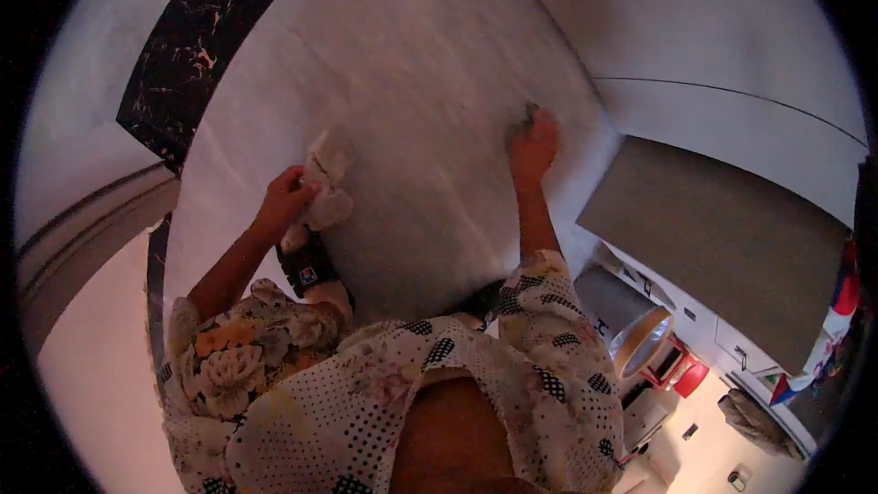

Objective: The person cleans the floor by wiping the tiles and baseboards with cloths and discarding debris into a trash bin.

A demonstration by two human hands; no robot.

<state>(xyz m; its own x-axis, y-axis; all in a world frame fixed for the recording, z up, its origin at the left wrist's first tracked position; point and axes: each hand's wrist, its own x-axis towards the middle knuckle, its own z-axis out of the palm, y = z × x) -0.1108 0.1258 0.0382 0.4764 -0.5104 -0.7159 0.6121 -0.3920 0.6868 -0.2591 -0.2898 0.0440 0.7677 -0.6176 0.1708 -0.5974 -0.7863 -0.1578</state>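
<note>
The left hand (291, 194) grasps a pale crumpled cloth (329, 174) near the dark marbled strip (215, 32). Farther from that strip, the blurred right hand (535, 144) is closed around a small dark item (531, 111).

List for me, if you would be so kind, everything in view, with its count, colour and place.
Surface: one, pale grey, centre
Border strip: one, black veined, upper left
Cloth: one, whitish, in the left hand
Small item: one, dark, unclear, at the right fingers
Panel: one, grey-brown, right
Cylinder: one, grey, light-brown rim, lower right
Item: one, red, beside cylinder
Bundle: one, dark, far lower right
Footwear: black, below the cloth
Patterned garment: one, multicoloured, worn
Hands: two, left, right
</note>
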